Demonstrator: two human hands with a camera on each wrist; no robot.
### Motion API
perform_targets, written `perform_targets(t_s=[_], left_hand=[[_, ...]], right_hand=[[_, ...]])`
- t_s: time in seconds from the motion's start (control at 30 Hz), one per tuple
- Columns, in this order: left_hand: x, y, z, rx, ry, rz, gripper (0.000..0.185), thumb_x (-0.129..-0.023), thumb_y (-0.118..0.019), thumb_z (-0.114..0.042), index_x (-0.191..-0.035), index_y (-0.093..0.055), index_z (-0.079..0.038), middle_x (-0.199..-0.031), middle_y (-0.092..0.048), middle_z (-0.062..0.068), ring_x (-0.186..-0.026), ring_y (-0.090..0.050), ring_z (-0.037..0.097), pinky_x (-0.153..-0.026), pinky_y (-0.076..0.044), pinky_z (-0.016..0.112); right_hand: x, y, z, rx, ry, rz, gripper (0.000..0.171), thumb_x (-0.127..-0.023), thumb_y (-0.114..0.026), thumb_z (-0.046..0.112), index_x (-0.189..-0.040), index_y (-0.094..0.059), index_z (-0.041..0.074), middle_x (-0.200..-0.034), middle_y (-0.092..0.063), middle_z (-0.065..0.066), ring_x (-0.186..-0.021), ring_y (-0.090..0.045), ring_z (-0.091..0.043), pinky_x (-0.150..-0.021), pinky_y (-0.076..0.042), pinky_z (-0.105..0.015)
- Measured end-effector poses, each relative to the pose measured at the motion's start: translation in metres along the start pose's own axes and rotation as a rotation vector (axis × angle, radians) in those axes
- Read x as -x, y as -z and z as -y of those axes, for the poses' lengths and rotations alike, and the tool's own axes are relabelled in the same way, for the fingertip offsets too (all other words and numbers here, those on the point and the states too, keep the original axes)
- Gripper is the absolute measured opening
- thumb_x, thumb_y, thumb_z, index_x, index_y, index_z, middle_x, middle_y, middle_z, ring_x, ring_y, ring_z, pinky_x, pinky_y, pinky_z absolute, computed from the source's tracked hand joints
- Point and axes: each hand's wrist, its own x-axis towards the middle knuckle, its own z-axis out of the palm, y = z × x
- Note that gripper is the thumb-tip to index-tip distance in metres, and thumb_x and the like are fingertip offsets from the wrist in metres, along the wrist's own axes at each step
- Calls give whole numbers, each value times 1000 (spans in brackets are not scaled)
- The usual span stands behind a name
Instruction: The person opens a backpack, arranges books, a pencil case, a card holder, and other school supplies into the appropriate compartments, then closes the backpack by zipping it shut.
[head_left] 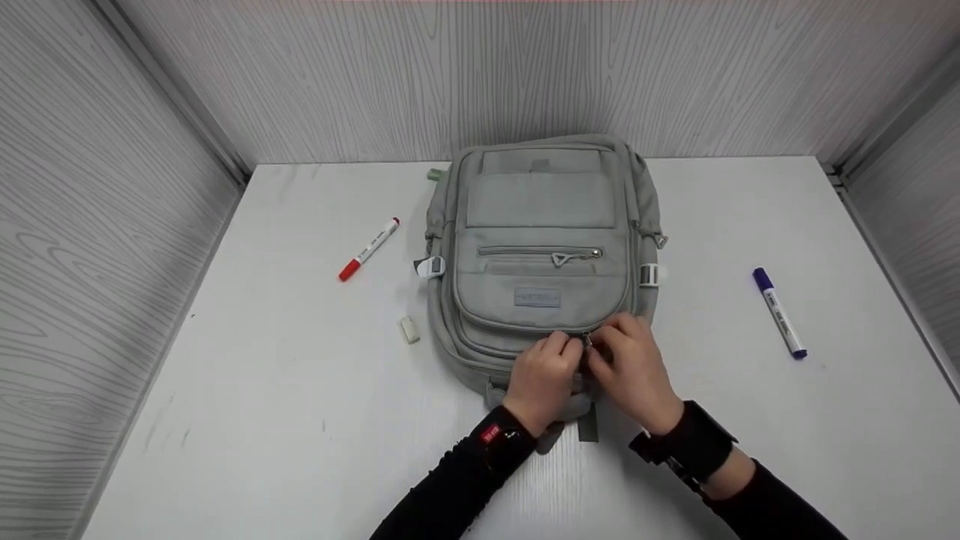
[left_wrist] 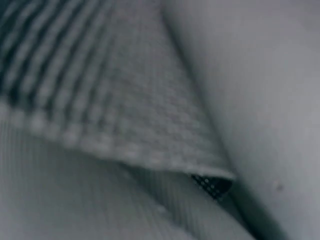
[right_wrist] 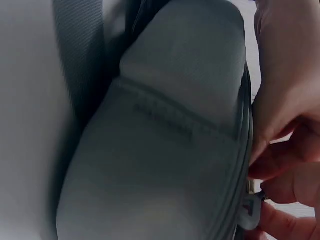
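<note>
Head view looks down over the backpack [head_left: 541, 255]; both wrist views press close against its fabric

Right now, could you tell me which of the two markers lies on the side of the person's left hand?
The red-capped marker, left of the backpack; the blue-capped marker lies right.

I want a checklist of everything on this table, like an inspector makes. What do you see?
Surface: white table, faint smudges.
Job's things: grey backpack lying flat in the middle; zipper pull at its near edge.
Clutter: red marker left of the backpack; blue marker to the right; small pale eraser-like block near the backpack's left side.
Grippers: left hand and right hand meet at the zipper pull, fingers pinching there.
Cables: nothing seen.
Surroundings: grey wood-grain walls on three sides.
</note>
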Motion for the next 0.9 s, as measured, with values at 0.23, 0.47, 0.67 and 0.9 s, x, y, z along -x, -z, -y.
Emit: perform_targets(t_s=[0.23,0.47,0.67,0.9], left_hand=[[0,-3,1,-2,27,-40,21,-78,-78,-13,-98,-70,-15,-81,-65,-2,-56,-60,11,-47,-50,22],[1,-4,1,-7,-9,-57,22,-76,-80,-16,-96,-73,-18,-78,-65,-4,-56,-58,10,-48,-49,22],[0,-2,-1,12,-9,-55,13,-81,-77,-17,-93,-71,-16,-77,-67,-4,-58,-60,10,-50,-50,21],[-5,4,-3,83,12,-31,10,-81,-75,-14,-90,-70,-14,-76,-67,-4,-60,-61,11,-53,-51,21]], right_hand=[[5,-10,3,-105,-117,-33,5,-80,-73,-3,-85,-72,-4,-87,-51,-15,-84,-44,-26,-80,-33,-39],[10,-8,2,-193,-167,3,10,-88,-68,0,-95,-75,-4,-87,-53,-13,-83,-44,-22,-78,-32,-32],[15,-3,-4,-246,-90,35,16,-92,-61,-3,-101,-73,-7,-90,-54,-15,-87,-46,-23,-81,-33,-31],[19,4,-10,-288,-28,24,17,-94,-59,0,-103,-73,-4,-97,-58,-13,-93,-46,-18,-83,-35,-27]])
